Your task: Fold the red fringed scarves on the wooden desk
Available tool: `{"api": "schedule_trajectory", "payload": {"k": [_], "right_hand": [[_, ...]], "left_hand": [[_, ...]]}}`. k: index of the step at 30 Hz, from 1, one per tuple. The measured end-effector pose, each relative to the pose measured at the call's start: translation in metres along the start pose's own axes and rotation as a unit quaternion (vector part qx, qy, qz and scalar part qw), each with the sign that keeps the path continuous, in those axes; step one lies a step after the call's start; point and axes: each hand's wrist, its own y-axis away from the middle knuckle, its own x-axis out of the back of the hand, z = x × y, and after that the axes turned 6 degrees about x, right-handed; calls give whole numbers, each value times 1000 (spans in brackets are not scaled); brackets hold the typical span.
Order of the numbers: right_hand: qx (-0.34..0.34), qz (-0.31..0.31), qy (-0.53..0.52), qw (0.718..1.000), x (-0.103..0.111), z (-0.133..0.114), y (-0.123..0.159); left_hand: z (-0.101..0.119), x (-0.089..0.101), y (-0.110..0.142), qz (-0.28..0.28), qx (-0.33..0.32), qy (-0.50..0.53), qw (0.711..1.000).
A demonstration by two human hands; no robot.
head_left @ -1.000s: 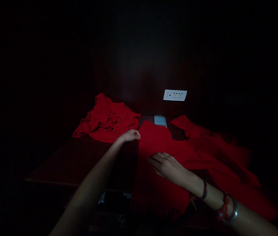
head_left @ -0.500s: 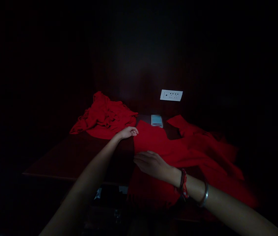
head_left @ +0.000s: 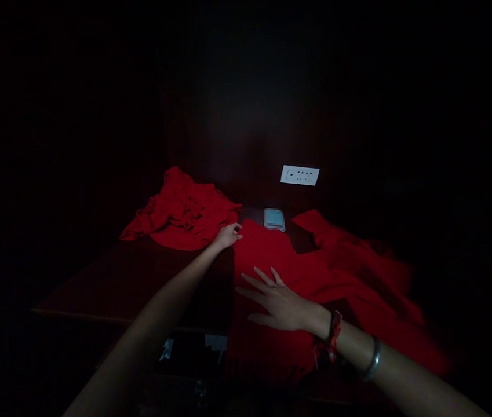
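Observation:
A red fringed scarf [head_left: 263, 249] lies spread on the dark table, its fringe hanging over the front edge. At its far left edge, my left hand [head_left: 228, 236] has its fingers bent and closed on the cloth. My right hand [head_left: 283, 304], wearing a red string bracelet and a silver bangle, rests palm down on the nearer part of the scarf with fingers spread. To the right, the scarf continues in loose folds.
A crumpled heap of red fringed cloth [head_left: 185, 211] sits at the back left of the table [head_left: 110, 284]. Behind the scarf lies a small pale, blurred item [head_left: 274, 218]. A white socket plate [head_left: 299, 175] is on the dark wall. Pale objects show below the table edge.
My right hand has opened from fingers held together to fingers spread flat on the scarf. My left hand stays at the scarf's edge, its fingers slightly shifted. The view has tilted a little.

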Motion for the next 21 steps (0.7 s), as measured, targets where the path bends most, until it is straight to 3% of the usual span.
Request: {"api": "schedule_trajectory", "payload": {"k": [5, 12, 14, 17, 19, 21], "right_hand": [[19, -31, -24, 999, -2, -2, 7], [30, -20, -79, 996, 18, 3, 5], [-21, 35, -79, 996, 26, 16, 0], [-169, 97, -34, 980, 23, 43, -7], [-226, 69, -14, 972, 12, 57, -8], [-234, 33, -6, 972, 0, 65, -6]], "left_hand": [[11, 2, -22, -2, 8, -1, 1000], [9, 24, -38, -102, 87, 0, 991], [8, 26, -40, -96, 100, 4, 990], [10, 19, -45, -61, 83, 31, 994], [12, 9, -49, -38, 68, 59, 995], [16, -2, -53, -18, 58, 88, 994]]}}
